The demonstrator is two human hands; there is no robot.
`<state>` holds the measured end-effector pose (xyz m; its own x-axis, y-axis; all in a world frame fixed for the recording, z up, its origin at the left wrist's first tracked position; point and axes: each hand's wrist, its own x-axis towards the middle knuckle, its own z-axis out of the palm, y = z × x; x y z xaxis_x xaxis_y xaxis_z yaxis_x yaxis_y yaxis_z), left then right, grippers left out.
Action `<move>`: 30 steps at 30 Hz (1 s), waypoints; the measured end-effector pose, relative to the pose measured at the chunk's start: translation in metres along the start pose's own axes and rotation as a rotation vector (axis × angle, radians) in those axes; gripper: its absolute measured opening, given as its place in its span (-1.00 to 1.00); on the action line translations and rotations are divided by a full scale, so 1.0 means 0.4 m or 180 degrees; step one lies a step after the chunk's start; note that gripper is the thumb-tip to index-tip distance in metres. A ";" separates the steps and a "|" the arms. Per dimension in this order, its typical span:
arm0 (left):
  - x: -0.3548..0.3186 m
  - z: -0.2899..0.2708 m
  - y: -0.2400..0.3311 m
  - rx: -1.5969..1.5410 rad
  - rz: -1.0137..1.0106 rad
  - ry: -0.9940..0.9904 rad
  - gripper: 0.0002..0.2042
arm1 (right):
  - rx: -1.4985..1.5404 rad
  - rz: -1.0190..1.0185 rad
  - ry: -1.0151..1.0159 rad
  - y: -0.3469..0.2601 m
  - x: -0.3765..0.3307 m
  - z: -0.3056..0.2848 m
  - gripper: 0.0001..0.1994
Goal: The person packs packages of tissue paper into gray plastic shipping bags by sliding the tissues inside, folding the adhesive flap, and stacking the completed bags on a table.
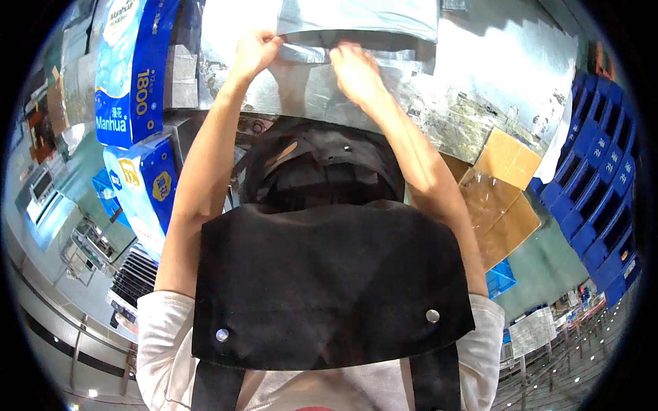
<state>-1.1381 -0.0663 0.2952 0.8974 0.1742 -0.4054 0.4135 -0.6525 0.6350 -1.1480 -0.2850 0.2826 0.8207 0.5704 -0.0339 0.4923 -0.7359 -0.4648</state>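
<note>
A pale, translucent plastic bag (360,17) lies at the far side of the metal worktable, its mouth facing me and partly gaping with a dark gap. My left hand (258,52) pinches the left corner of that mouth between thumb and fingers. Near the middle of the opening, my right hand (356,70) has its fingers bent over the bag's near edge. The tips of the right fingers are partly hidden, and what the bag holds, if anything, cannot be made out.
The scuffed metal worktable (500,75) spans the far side. Blue-and-white packages (133,75) are stacked at its left. An open cardboard box (504,219) stands at the right, below the table edge, with blue plastic crates (596,164) stacked beyond it.
</note>
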 end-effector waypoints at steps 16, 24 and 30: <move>-0.007 -0.157 -0.067 0.1549 0.1070 0.1176 -0.62 | -0.0032 0.1010 -0.1192 0.209 -0.561 -0.289 -0.72; 0.020 -0.079 0.141 0.3673 0.3351 -0.0620 -0.49 | -0.1728 -0.2198 -0.0069 0.283 0.002 -0.324 -0.83; 0.065 -0.163 0.104 0.1706 0.2623 -0.0300 -0.71 | -0.0410 -0.0831 0.0410 0.381 -0.012 -0.401 -0.71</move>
<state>-1.0877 -0.0408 0.3540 0.8478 -0.5291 -0.0356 -0.4807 -0.7951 0.3697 -1.0304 -0.4584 0.3539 0.6877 0.7012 0.1881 0.7171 -0.6155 -0.3270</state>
